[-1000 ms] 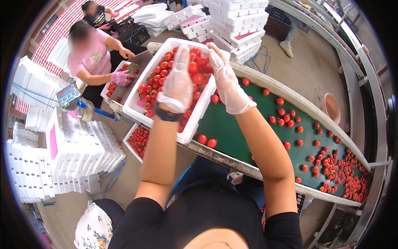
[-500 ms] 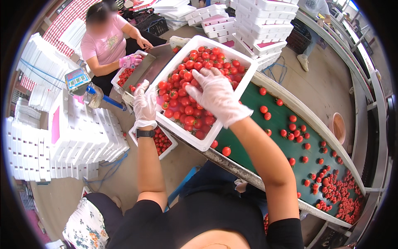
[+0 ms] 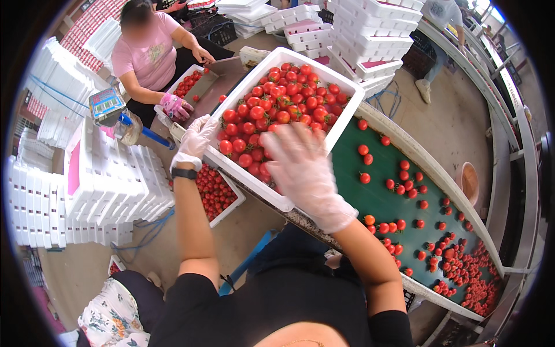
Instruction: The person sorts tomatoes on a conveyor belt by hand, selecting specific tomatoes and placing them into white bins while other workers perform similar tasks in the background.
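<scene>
A white foam box heaped with red cherry tomatoes sits across the near edge of the green conveyor belt. My left hand, in a thin clear glove, has its fingers bent at the box's left rim. Over the box's near right side, my right hand is gloved too, its fingers spread and smeared by motion. It covers some of the tomatoes and part of the right wall; whether it touches the fruit I cannot tell. No tomato shows in its fingers.
Loose tomatoes lie along the belt, thickest at its lower right. Below my left arm stands another filled box. A co-worker sits beside a metal tray. Foam boxes are stacked left; more stacks rise behind.
My right hand has drawn back toward me and spread over the box's near side. My left hand has shifted left and slightly down. More tomatoes lie on the belt beside my right forearm.
</scene>
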A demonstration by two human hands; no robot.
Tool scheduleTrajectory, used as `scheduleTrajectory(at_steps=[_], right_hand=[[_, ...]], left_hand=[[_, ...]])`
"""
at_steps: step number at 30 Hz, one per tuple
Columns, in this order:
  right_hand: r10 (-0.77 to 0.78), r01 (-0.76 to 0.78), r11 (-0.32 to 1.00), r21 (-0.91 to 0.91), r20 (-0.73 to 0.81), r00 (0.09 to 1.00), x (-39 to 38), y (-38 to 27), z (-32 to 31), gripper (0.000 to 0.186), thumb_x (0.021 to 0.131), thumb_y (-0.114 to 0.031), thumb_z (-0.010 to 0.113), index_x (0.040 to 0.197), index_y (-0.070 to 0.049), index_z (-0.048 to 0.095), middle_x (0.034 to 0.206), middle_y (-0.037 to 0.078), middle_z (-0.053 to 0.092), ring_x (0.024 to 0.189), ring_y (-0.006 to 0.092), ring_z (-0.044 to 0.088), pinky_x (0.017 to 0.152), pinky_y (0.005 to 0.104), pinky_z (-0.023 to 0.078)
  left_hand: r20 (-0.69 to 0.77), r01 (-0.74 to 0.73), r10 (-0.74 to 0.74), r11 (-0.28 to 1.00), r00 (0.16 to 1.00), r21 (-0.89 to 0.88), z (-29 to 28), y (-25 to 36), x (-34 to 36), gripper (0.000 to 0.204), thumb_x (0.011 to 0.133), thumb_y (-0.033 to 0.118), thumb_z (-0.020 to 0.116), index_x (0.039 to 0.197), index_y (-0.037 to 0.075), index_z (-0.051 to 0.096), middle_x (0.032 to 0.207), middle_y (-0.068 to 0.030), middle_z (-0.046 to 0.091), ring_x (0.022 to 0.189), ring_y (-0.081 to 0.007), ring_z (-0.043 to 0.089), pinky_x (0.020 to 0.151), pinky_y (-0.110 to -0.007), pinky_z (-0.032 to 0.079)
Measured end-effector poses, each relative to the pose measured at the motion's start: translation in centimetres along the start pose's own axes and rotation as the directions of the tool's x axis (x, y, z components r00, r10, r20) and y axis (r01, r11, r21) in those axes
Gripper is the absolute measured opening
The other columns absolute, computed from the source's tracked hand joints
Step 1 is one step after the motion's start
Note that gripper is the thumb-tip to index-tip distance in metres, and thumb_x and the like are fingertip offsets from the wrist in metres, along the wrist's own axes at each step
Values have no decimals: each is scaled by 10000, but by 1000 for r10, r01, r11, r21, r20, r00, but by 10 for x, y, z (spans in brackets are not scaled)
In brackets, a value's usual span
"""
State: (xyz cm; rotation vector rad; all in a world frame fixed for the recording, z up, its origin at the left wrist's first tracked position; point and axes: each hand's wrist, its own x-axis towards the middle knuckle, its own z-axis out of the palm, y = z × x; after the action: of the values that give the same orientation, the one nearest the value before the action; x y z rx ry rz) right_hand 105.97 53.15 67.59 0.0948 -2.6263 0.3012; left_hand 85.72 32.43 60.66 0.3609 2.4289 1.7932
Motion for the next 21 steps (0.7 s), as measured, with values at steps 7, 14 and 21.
scheduleTrajectory(at_steps=[7,14,21], right_hand=[[689,-561,-132,817,483,540,-49,22,24,927,753,-208,744,1444,-87,138,1262,140,464,1150,220,456,946,331,409],[666,-388,-215,896,425,613,-51,6,-11,667,787,-73,633,1354,-104,284,1188,78,509,1056,175,516,866,314,460],[508,-476,-204,855,509,695,-44,-3,-36,793,800,-84,640,1442,-108,175,1264,106,430,1051,174,525,838,311,492]], left_hand=[[721,461,-198,868,664,-186,-4,17,42,463,854,132,614,1279,46,449,1159,-26,554,987,-100,541,874,-248,440],[659,229,3,937,752,-265,-18,59,-6,533,836,37,584,1337,51,400,1182,-25,525,1030,-69,507,900,-209,399],[472,308,-85,854,878,-419,-58,64,-81,542,855,22,522,1368,46,350,1226,7,499,1068,-83,492,932,-220,381]])
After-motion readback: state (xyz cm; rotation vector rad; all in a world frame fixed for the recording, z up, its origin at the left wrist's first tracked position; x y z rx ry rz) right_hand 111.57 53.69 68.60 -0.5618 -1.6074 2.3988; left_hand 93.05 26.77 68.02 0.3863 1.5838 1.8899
